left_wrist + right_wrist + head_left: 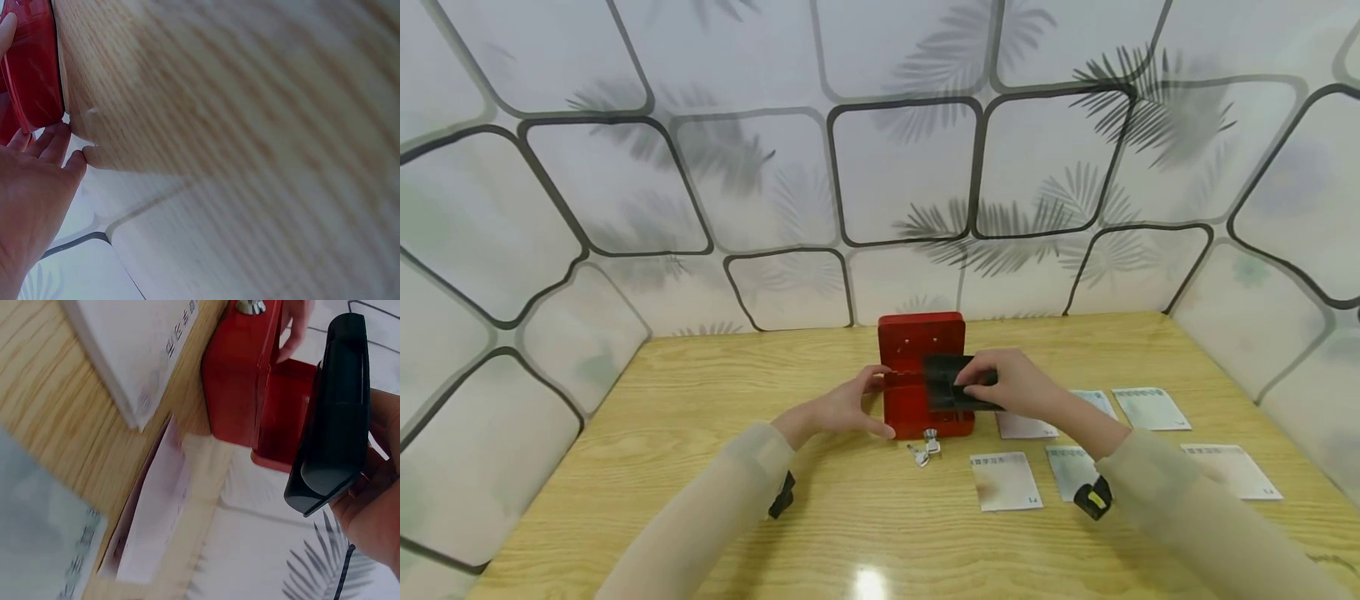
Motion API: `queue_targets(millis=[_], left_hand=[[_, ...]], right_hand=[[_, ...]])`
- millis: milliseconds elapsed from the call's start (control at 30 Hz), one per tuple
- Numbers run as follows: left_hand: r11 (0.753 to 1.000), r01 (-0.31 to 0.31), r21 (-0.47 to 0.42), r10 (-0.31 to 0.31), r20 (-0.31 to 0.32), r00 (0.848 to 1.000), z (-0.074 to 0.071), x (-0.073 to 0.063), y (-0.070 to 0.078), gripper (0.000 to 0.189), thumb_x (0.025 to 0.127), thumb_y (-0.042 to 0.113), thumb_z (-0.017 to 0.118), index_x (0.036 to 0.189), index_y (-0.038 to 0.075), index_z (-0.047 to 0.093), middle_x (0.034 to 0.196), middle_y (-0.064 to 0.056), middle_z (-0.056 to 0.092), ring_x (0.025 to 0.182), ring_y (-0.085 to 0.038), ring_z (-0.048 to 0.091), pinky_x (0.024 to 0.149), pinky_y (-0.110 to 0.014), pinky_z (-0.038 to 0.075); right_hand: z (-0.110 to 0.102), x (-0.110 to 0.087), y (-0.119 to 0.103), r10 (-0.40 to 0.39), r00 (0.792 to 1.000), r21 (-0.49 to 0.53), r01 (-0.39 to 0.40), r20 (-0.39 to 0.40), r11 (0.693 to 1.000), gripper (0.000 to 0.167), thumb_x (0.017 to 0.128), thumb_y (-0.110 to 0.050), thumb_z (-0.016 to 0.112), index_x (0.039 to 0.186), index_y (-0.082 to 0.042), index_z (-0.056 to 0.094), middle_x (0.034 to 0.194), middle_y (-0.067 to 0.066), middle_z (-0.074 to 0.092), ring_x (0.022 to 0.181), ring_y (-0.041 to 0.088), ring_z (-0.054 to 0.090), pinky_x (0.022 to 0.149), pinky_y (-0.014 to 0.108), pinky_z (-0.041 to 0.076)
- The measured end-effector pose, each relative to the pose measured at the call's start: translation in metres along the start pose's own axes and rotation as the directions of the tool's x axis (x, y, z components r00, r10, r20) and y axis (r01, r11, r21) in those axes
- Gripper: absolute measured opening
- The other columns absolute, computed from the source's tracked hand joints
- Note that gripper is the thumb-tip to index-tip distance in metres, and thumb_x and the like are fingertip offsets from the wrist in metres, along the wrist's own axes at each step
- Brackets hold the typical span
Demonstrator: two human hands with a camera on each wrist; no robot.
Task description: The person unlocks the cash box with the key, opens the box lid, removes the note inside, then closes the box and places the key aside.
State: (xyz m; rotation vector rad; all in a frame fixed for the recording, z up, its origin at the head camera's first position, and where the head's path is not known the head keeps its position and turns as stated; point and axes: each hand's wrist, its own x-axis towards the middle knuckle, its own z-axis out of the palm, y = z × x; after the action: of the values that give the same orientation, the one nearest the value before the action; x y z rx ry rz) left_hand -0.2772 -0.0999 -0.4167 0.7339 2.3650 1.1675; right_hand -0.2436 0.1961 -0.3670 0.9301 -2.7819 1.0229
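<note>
A red metal cash box stands on the table with its lid raised. My left hand spans the box's left side, thumb at the front corner and fingertips at the back; the left wrist view shows those fingers against the red wall. Over the box's right part, my right hand pinches a black plastic tray. The tray is tilted beside the opening in the right wrist view. Keys hang at the lock in front of the box.
Several pale printed pads lie to the right: one nearest the box's front, one at the back, one far right. Another pad is partly under my right forearm. A patterned curtain rises behind the wooden table.
</note>
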Motion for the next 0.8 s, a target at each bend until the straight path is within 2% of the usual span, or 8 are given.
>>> queue_targets(millis=[133, 333, 533, 800], left_hand=[[1.000, 0.007, 0.007, -0.007, 0.002, 1.000, 0.000, 0.000, 0.000, 0.091, 0.077, 0.019, 0.084, 0.147, 0.008, 0.026, 0.149, -0.017, 0.036, 0.138, -0.032, 0.032, 0.115, -0.046, 0.020], [1.000, 0.012, 0.003, -0.012, 0.013, 1.000, -0.001, -0.001, 0.000, 0.090, 0.078, 0.021, 0.083, 0.147, 0.010, 0.026, 0.150, -0.017, 0.035, 0.140, -0.031, 0.030, 0.115, -0.045, 0.020], [0.999, 0.028, 0.016, -0.028, 0.017, 0.999, -0.001, -0.002, 0.000, 0.095, 0.078, 0.024, 0.083, 0.149, 0.011, 0.022, 0.151, -0.014, 0.035, 0.140, -0.029, 0.030, 0.115, -0.046, 0.019], [0.999, 0.016, 0.034, -0.016, 0.006, 1.000, -0.001, -0.001, 0.001, 0.097, 0.077, 0.024, 0.084, 0.150, 0.011, 0.021, 0.148, -0.015, 0.038, 0.138, -0.028, 0.033, 0.115, -0.048, 0.018]], right_hand=[[0.012, 0.011, -0.003, -0.023, 1.000, 0.024, 0.022, 0.019, 0.999, 0.013, 0.087, -0.002, 0.071, 0.096, -0.010, 0.075, 0.095, -0.001, 0.068, 0.084, 0.018, 0.062, 0.073, 0.034, 0.053], [0.028, 0.022, -0.008, -0.047, 0.997, -0.001, 0.047, 0.054, 0.999, 0.012, 0.087, -0.002, 0.071, 0.094, -0.010, 0.074, 0.088, -0.005, 0.064, 0.076, 0.011, 0.058, 0.068, 0.028, 0.051], [0.041, 0.030, -0.013, -0.009, 0.997, -0.015, 0.010, 0.071, 1.000, 0.011, 0.086, -0.005, 0.072, 0.093, -0.013, 0.074, 0.086, -0.007, 0.063, 0.072, 0.010, 0.054, 0.066, 0.028, 0.049], [0.049, 0.034, -0.015, 0.008, 0.997, -0.057, -0.004, 0.076, 0.998, 0.010, 0.087, -0.005, 0.072, 0.092, -0.014, 0.074, 0.084, -0.007, 0.062, 0.072, 0.009, 0.053, 0.066, 0.026, 0.048]])
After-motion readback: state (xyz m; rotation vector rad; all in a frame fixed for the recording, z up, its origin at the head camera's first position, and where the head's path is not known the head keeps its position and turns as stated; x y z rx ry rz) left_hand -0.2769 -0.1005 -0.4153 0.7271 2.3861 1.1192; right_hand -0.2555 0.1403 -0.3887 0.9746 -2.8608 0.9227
